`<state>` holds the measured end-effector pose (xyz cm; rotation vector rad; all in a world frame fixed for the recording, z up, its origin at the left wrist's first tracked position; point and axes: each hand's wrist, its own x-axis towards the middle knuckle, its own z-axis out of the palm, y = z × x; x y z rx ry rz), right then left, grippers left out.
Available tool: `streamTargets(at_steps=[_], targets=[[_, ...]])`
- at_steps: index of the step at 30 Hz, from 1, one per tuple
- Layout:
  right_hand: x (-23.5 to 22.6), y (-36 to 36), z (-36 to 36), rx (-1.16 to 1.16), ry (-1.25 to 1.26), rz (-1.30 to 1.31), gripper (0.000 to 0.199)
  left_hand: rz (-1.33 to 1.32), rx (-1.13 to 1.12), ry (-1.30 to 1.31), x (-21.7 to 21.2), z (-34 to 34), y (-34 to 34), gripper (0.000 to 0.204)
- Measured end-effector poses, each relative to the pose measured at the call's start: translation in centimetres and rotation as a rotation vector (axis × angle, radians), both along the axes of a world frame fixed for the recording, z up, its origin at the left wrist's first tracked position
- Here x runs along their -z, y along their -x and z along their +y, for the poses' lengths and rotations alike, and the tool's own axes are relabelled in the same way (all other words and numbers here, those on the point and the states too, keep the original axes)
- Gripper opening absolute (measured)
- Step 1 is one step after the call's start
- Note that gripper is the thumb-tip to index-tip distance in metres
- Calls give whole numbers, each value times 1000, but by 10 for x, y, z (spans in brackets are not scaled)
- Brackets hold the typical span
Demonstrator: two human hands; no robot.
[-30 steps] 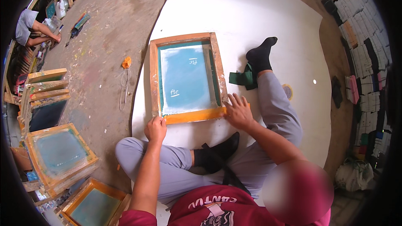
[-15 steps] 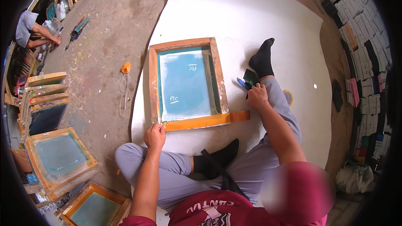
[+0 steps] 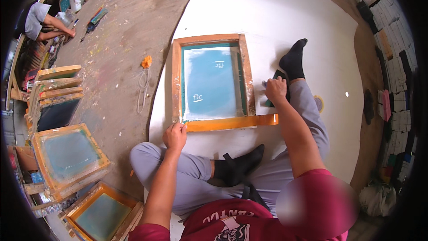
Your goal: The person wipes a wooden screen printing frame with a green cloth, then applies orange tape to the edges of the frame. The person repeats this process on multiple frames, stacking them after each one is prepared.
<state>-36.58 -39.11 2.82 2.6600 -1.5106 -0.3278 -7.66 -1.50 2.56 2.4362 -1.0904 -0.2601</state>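
Note:
A wooden screen-printing frame (image 3: 177, 76) with a blue mesh (image 3: 211, 85) lies on the white sheet before my crossed legs. Along its near edge runs a strip of orange-brown tape (image 3: 223, 124), whose right end sticks out past the frame and curls up. My left hand (image 3: 175, 136) is closed, pinching the strip's left end at the near left corner. To the right of the frame, by my foot, my right hand (image 3: 276, 88) is curled down over some dark green flat pieces (image 3: 280, 73). A bluish tip shows beside its fingers; what they grip is hidden.
A tape roll (image 3: 318, 103) lies beyond my right leg. Several more screens (image 3: 67, 156) stand and lean at the left. An orange object with string (image 3: 146, 62) lies on the concrete floor. Another person's legs (image 3: 53, 24) show far left; stacked white bundles (image 3: 397, 71) line the right.
My view has shifted, so the scene sits farther right. My right hand has moved over the blue item, now mostly covered. My left hand stays at the tape's left end.

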Motion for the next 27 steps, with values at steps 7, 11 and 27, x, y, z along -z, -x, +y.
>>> streamTargets(at_steps=[7,11,27], targets=[[-1,18,12,41,210,-559,25,19,-19,3,-1,-2,2,17],[-13,12,12,230,150,-889,27,29,-33,17,5,-1,-1,17],[-18,41,210,305,-333,-771,48,15,-33,-16,3,-2,-1,17]])
